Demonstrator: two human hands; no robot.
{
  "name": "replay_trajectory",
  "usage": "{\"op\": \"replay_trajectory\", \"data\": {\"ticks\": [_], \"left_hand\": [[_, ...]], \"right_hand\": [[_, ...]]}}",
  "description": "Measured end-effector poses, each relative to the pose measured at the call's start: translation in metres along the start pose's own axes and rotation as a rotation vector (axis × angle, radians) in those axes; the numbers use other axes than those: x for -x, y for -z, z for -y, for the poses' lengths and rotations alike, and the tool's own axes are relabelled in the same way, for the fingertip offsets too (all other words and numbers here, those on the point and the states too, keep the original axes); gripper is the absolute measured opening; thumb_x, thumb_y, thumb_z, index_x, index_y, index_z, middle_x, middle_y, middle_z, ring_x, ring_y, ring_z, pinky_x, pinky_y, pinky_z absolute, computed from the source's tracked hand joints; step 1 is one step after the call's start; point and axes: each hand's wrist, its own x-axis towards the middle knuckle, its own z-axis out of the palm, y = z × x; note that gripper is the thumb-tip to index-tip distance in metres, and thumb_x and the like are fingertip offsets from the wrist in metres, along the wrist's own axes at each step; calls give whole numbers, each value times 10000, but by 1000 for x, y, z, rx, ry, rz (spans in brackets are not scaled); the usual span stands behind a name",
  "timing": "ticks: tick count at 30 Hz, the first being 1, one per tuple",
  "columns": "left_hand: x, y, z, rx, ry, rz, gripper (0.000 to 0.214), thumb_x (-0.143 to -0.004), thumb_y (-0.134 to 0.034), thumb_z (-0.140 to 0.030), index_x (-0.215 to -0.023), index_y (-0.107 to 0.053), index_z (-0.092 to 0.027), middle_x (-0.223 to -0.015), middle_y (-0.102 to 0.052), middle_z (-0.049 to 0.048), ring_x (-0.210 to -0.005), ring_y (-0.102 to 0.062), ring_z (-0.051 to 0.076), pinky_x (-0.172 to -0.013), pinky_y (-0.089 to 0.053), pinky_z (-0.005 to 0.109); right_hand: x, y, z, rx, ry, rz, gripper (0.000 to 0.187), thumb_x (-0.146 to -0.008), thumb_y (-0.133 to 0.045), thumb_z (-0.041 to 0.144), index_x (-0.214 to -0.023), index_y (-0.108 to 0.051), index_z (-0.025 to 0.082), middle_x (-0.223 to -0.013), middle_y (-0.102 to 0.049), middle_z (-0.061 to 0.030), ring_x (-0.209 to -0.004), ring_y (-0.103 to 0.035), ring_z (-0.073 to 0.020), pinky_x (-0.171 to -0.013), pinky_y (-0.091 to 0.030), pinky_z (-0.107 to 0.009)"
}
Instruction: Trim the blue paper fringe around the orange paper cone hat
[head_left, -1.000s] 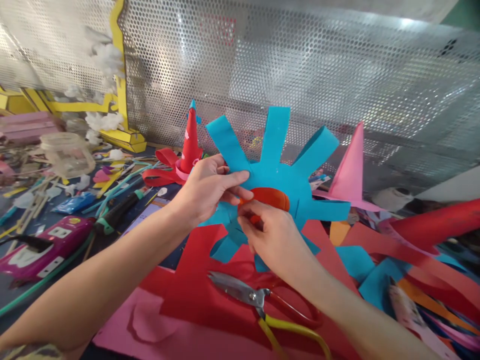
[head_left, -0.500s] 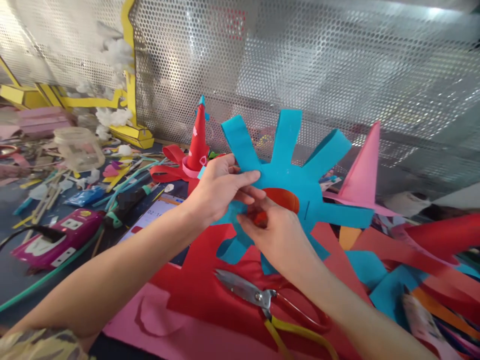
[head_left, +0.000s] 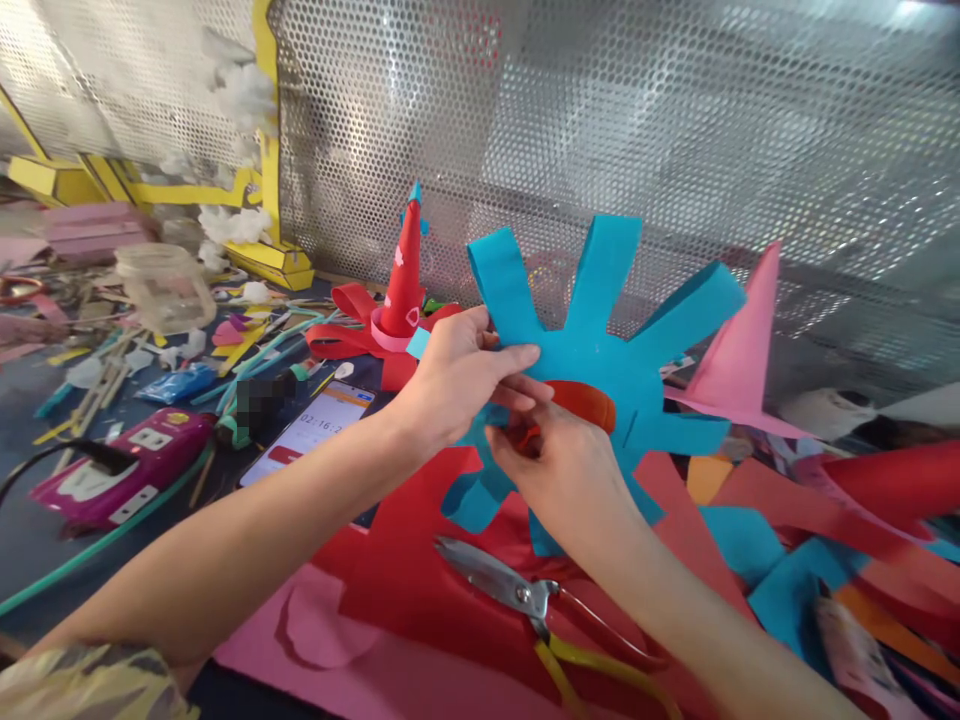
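The two hands meet at the middle of the work: the left hand (head_left: 474,375) is clamped on the left side of a blue paper piece (head_left: 600,358) with looped arms, thumb in front. The right hand (head_left: 566,460) bends its fingers in by the orange centre (head_left: 589,403); its fingertips are tucked away, so I can't tell what they grip. The blue piece is held up over a red sheet (head_left: 405,565), where scissors (head_left: 517,590) lie, with a pink sheet (head_left: 427,665) underneath. Left of that a phone (head_left: 334,425) lies on the dark, littered table (head_left: 45,540), near a purple power strip (head_left: 135,465). Behind stand a red cone (head_left: 403,270) and a pink cone (head_left: 739,345), and a perforated metal panel (head_left: 562,130) closes off the back.

Against a second ago, everything sits a little further right in view, more of the phone shows past the forearm, and the left hand keeps its grip.
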Motion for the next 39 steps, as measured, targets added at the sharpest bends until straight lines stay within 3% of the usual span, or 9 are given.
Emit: {"op": "replay_trajectory", "data": {"ticks": [8,12,16,19,28,32,35,37,39], "left_hand": [[-1,-1,4,55,6,41,256,-877,-577,34,-744,-476,-160,-536,-553,-87,-469,-661,101,-398,-490,145],[-3,2,3,64,-13,50,251,-875,-588,28,-750,-483,-162,-539,-557,-93,-477,-668,103,-386,-485,136],[-4,3,3,37,-7,43,233,-878,-602,6,-752,-498,-161,-526,-569,-86,-469,-662,101,-391,-489,134],[-3,3,3,22,-1,32,223,-878,-602,4,-751,-512,-156,-531,-577,-80,-471,-661,99,-389,-486,132],[-3,4,4,-16,0,24,168,-876,-601,0,-804,-550,-142,-603,-613,-53,-493,-666,101,-414,-505,145],[1,3,2,-32,-61,7,145,-861,-630,-27,-820,-561,-147,-646,-627,-45,-525,-683,111,-419,-499,146],[8,-4,-3,-7,-244,-5,171,-833,-679,-79,-782,-541,-168,-625,-632,-51,-576,-707,143,-438,-509,161],[15,-9,-3,-46,-351,-14,150,-838,-691,-152,-771,-560,-177,-645,-658,-36,-629,-718,163,-510,-552,204],[22,-11,3,-148,-367,-5,99,-859,-674,-216,-788,-612,-188,-755,-702,-4,-749,-720,175,-681,-590,265]], "right_hand": [[6,0,-3,76,79,-32,114,-826,-488,128,-875,-590,113,-687,-588,-37,-567,-576,-166,-498,-367,-240],[10,4,1,68,111,-64,88,-921,-499,170,-933,-569,118,-725,-598,-18,-513,-547,-129,-459,-362,-226],[21,3,0,113,197,-113,218,-1060,-404,242,-1050,-601,148,-896,-604,-51,-724,-634,-186,-544,-444,-258],[27,-1,-5,186,256,-105,290,-1082,-384,252,-1122,-662,179,-949,-592,-69,-775,-636,-213,-553,-456,-290],[27,-7,-9,282,294,-90,361,-1062,-394,232,-910,-701,118,-874,-545,-96,-760,-610,-243,-434,-335,-271],[32,4,-4,206,302,-115,188,-1020,-488,134,-1056,-672,128,-1004,-558,-99,-891,-596,-241,-668,-492,-327],[41,23,0,124,342,-126,194,-988,-497,55,-1113,-622,136,-1044,-557,-77,-934,-576,-201,-814,-480,-326],[53,33,0,83,329,-35,218,-1006,-446,71,-1141,-588,166,-1045,-563,-50,-878,-582,-167,-736,-475,-293],[69,38,-3,64,279,179,238,-1015,-385,106,-1105,-584,202,-985,-577,-23,-818,-587,-172,-647,-471,-301]]}}
